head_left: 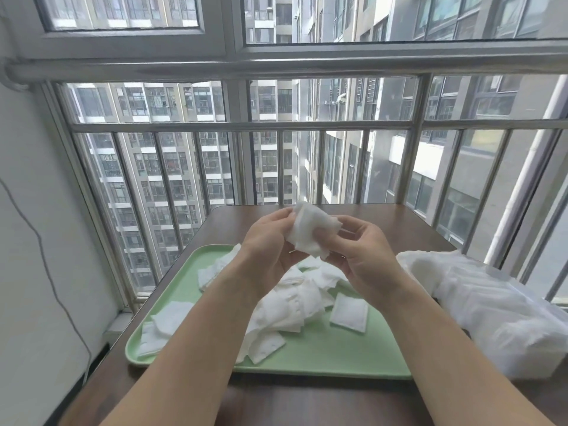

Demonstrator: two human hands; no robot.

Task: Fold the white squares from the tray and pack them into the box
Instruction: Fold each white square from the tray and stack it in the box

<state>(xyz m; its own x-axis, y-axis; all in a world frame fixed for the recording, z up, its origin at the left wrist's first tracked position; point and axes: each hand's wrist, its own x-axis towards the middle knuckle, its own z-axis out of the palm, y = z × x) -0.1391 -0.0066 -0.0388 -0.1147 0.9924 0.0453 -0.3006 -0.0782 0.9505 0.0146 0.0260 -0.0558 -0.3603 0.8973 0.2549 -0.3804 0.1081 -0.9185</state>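
The person is holding both hands up above the far half of the green tray (338,355), with the forearms reaching over its near edge. The left hand (270,241) is curling its fingers, and its thumb and fingertips are pinching the upper left edge of one white square (307,235). The right hand (362,253) is gripping the same square from the other side, its thumb lying across the front face and its fingers bending loosely behind the right edge. The square is hanging clear of the tray between the two hands, rumpled and partly doubled over. It is standing roughly upright, with its long axis running from the top, near the left fingertips, down towards the right palm. Below the hands, a loose heap of white squares (292,305) is lying across the middle of the tray. One flat square (349,312) is sitting alone just to the right of the heap, and a few more are lying at the tray's left corner. The tray is resting on a dark brown wooden table (384,221). To the right of the tray, a bundle in white plastic wrap (491,302) is lying on the table. Whether it is covering a box cannot be told. Beyond the tray's far edge, metal window bars (307,126) are fronting tall apartment blocks.
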